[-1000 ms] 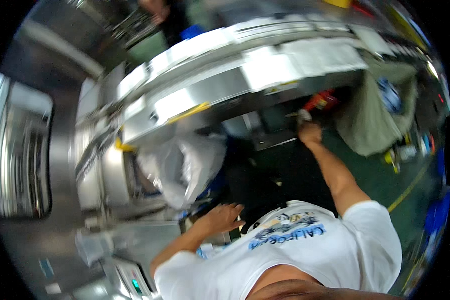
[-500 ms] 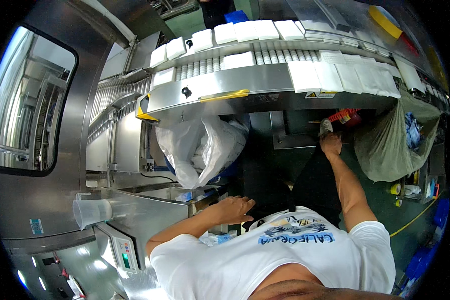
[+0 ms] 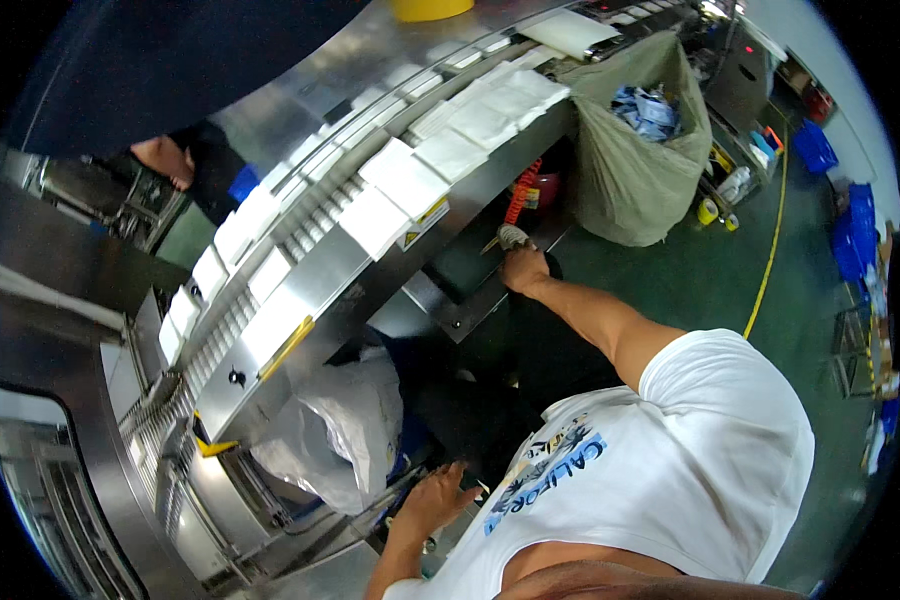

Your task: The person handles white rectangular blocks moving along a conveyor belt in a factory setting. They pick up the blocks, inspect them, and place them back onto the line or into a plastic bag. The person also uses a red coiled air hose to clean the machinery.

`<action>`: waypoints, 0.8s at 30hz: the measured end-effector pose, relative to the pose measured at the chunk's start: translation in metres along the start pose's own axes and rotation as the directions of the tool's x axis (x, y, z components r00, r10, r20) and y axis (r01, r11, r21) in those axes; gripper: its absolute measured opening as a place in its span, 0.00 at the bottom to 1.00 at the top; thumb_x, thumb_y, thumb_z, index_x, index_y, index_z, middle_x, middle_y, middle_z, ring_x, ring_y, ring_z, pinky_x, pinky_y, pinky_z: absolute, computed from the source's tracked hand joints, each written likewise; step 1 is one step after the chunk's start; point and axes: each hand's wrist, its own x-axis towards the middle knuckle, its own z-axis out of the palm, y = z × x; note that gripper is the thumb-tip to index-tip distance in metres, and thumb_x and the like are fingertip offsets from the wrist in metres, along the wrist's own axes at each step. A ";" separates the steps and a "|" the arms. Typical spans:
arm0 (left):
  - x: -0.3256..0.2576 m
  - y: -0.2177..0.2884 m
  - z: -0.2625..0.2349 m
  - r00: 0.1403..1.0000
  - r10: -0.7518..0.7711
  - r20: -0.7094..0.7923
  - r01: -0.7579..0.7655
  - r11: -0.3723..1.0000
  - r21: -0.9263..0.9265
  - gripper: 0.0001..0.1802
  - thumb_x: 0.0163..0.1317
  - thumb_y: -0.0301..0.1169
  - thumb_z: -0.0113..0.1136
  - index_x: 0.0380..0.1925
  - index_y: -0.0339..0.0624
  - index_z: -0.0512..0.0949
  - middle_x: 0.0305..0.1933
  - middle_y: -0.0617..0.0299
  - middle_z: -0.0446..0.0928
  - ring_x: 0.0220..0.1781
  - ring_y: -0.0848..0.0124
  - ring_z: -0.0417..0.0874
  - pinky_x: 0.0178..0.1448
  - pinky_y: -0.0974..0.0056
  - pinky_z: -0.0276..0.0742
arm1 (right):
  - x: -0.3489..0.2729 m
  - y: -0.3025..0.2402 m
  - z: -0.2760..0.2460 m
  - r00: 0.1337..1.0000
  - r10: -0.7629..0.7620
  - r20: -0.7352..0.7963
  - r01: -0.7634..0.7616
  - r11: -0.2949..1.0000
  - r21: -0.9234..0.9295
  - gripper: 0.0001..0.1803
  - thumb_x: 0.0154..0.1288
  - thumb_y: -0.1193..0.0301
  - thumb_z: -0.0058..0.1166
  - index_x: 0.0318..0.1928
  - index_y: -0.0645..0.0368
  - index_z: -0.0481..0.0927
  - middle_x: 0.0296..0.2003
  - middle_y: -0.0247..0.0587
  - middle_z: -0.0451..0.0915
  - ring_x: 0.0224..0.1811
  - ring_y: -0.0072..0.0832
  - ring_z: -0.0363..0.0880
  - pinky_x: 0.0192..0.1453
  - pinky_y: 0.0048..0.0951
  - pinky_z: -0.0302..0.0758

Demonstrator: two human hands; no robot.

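Note:
My right hand (image 3: 525, 268) is closed round a pale-gripped air blow gun (image 3: 511, 237), with its thin nozzle pointing left. A red coiled hose (image 3: 523, 190) runs up from it beneath the conveyor edge. My left hand (image 3: 437, 497) is held low by my waist, fingers loosely apart and nothing in them. Close to it hangs a whitish plastic bag (image 3: 345, 430) lining a bin. White folded packs (image 3: 395, 180) lie along the conveyor's near ledge, above and left of my right hand.
The roller conveyor (image 3: 305, 235) crosses diagonally, carrying more white packs. A green-grey sack (image 3: 635, 180) holding blue scraps stands right of the hose. Another person's arm (image 3: 167, 160) shows beyond the conveyor. Blue bins (image 3: 855, 235) stand at the far right, past a yellow floor line (image 3: 767, 270).
The view has swung to the right, so the conveyor now slants and more floor shows at right. My right hand keeps its grip on the air blow gun; my left hand stays empty.

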 end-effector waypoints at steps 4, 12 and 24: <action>0.003 -0.001 0.001 1.000 -0.004 -0.002 0.004 1.000 -0.008 0.36 0.71 0.52 0.63 0.66 0.32 0.73 0.57 0.33 0.83 0.57 0.41 0.87 0.58 0.49 0.85 | -0.003 0.003 0.003 1.000 0.015 -0.020 -0.015 1.000 0.002 0.29 0.76 0.52 0.47 0.60 0.62 0.85 0.67 0.55 0.78 0.72 0.50 0.72 0.70 0.51 0.73; 0.005 0.000 0.002 1.000 -0.004 0.022 0.004 1.000 -0.002 0.36 0.71 0.54 0.63 0.64 0.33 0.76 0.56 0.37 0.85 0.57 0.46 0.88 0.58 0.50 0.86 | -0.004 0.004 -0.004 0.999 0.007 0.051 -0.006 1.000 -0.018 0.27 0.75 0.59 0.48 0.64 0.62 0.82 0.68 0.55 0.77 0.74 0.53 0.70 0.72 0.53 0.69; 0.003 0.000 0.002 0.999 0.033 -0.013 -0.033 0.999 -0.016 0.36 0.72 0.53 0.62 0.66 0.32 0.74 0.57 0.38 0.84 0.58 0.45 0.87 0.61 0.52 0.84 | 0.003 0.001 0.000 0.999 0.034 0.031 -0.036 0.998 0.047 0.24 0.74 0.62 0.48 0.63 0.59 0.84 0.69 0.51 0.77 0.74 0.52 0.69 0.70 0.55 0.70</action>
